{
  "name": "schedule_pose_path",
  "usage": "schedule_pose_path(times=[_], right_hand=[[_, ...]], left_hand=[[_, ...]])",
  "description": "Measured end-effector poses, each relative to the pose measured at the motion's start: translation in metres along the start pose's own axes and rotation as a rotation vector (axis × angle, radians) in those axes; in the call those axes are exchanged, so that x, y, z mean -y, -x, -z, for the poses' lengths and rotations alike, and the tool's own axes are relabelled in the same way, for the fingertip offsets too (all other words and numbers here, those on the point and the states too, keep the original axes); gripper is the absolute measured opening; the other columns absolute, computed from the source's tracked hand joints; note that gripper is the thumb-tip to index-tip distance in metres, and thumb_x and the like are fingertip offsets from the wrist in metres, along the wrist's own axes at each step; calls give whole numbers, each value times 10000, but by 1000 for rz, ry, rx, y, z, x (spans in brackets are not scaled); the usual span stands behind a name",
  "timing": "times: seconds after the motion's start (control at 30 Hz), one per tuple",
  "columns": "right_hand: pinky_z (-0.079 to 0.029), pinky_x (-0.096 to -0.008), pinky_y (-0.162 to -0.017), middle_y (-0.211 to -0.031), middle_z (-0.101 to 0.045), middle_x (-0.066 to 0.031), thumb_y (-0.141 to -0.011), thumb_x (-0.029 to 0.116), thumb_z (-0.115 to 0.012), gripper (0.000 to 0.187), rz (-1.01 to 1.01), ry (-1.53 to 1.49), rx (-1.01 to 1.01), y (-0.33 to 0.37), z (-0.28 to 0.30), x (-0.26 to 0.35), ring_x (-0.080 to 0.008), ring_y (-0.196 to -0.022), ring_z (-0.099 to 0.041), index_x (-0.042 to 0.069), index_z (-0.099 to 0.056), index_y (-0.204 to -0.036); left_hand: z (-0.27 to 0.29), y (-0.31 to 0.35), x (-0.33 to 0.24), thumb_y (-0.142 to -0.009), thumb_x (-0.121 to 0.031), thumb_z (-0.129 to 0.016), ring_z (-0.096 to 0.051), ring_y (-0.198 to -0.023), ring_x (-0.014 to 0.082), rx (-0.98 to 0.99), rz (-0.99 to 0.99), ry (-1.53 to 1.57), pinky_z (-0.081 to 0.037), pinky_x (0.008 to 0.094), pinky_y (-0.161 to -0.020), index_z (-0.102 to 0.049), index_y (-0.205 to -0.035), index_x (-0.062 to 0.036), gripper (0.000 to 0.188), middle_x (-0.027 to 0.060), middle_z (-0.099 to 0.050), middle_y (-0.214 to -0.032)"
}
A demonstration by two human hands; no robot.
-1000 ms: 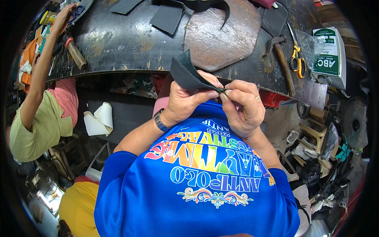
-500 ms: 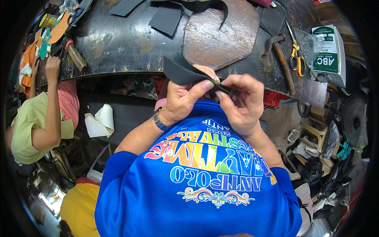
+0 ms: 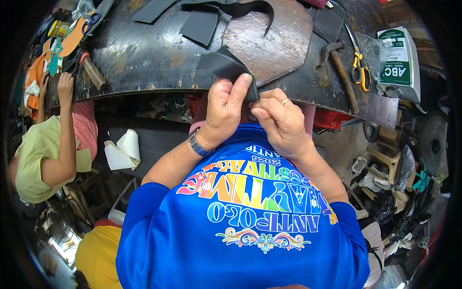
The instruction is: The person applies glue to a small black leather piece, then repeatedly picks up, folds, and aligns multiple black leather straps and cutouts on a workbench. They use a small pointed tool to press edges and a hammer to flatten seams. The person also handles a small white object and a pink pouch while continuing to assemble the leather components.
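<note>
Grips the bent black strip (image 3: 224, 63) under the thumb of the curled left hand (image 3: 224, 106), above the near edge of the table (image 3: 144, 62); pinches the strip's lower end with the right hand (image 3: 281, 119) (wearing a ring (image 3: 285, 101)).

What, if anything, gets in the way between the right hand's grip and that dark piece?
Nothing visible. The right hand's grip is at the lower end of the dark piece, seemingly touching it. The left hand's grip holds the piece farther up, its thumb across it, without blocking that end.
</note>
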State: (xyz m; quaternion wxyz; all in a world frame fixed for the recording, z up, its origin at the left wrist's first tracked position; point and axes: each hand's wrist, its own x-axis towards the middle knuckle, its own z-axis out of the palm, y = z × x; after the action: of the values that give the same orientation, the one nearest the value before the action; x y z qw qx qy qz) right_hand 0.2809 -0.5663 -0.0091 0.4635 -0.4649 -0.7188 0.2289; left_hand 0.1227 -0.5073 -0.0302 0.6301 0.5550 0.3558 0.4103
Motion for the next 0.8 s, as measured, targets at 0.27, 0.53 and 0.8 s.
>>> schedule_pose_path(times=[0.27, 0.53, 0.8], right_hand=[[-407, -216, -594, -914, -576, -50, -1107, 421, -282, 545, -524, -907, -348, -4, 25, 0, -95, -688, -484, 20, -646, -1046], [-583, -347, -801, -1060, -641, -135, -1049, 168, -531, 182, -473, -1091, -265, -8, 22, -1, -228, -885, -695, 3, -567, -1117], [-582, -293, -722, -935, -667, -109, -1043, 187, -554, 199, -557, -1028, -271, -10, 15, 3, -174, -752, -692, -8, -593, -1032]], left_hand=[[0, -11, -6, -1037, -164, -564, -478, -598, 55, -25, -47, 144, -396, 214, -542, -571, -1154, -32, 176, 1, -573, -802], [-1, -11, -3, -1026, -134, -578, -441, -580, 30, 79, 68, 392, -358, 200, -518, -571, -1150, -45, 152, -16, -556, -799], [1, -9, 0, -1027, -147, -584, -525, -678, 37, 108, 90, 325, -408, 186, -571, -579, -1148, -43, 160, 4, -622, -887]])
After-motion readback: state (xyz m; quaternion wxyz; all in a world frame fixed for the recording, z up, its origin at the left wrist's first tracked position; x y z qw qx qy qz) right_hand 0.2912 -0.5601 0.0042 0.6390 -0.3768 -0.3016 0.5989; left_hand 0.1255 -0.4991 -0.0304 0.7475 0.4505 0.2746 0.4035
